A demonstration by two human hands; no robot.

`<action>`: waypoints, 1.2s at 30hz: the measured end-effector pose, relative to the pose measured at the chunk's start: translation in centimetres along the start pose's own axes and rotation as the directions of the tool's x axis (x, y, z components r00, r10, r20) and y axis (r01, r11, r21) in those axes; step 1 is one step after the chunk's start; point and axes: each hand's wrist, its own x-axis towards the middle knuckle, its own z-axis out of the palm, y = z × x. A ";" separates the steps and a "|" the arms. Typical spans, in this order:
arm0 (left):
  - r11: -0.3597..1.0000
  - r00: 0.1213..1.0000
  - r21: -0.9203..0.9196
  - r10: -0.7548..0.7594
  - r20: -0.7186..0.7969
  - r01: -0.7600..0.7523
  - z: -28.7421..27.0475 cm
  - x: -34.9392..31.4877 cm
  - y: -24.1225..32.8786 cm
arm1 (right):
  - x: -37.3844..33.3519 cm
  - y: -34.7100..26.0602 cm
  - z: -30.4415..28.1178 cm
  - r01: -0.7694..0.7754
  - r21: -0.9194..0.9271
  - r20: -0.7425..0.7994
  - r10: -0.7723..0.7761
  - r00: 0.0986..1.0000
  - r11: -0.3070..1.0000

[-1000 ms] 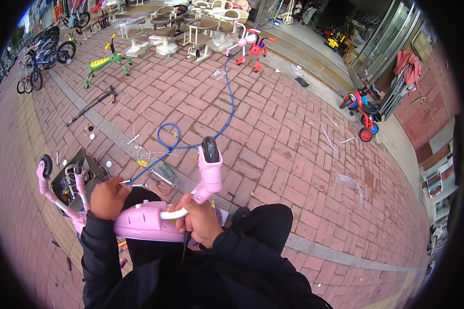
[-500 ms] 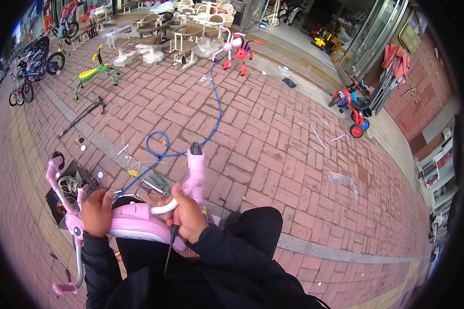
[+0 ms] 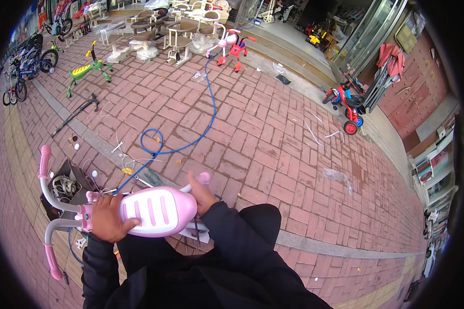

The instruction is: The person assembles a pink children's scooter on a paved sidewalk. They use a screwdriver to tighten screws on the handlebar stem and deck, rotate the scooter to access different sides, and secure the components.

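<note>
Both hands clamp a pink scooter (image 3: pixel 157 211) with white-striped deck, grey handlebar, 2 pink grips

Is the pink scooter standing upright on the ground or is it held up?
Held up: both hands grip the scooter above the bricks.

left hand (image 3: pixel 107 219) grips pink scooter deck (image 3: pixel 157 211) | right hand (image 3: pixel 201 193) at its far end

Pink scooter deck (image 3: pixel 160 210) with white stripes, pink handlebar grips (image 3: pixel 45 154), blue hose (image 3: pixel 201 123), red brick paving (image 3: pixel 273 154)
</note>
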 end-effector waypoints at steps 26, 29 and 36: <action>0.856 0.821 -0.500 -0.376 -0.430 0.130 1.0 -16.2 2.1 | -10.0 -5.4 1.5 0.231 -0.764 0.197 -0.124 0.973 0.602; 0.870 0.749 -0.443 -0.440 -0.494 0.219 -1.0 -15.5 0.8 | -9.4 -5.2 1.5 0.198 -0.741 0.190 -0.082 0.978 0.641; 0.764 0.796 -0.622 -0.481 -0.367 0.175 0.2 -10.8 -0.5 | -9.3 -4.9 2.4 0.212 -0.726 0.167 -0.132 0.977 0.654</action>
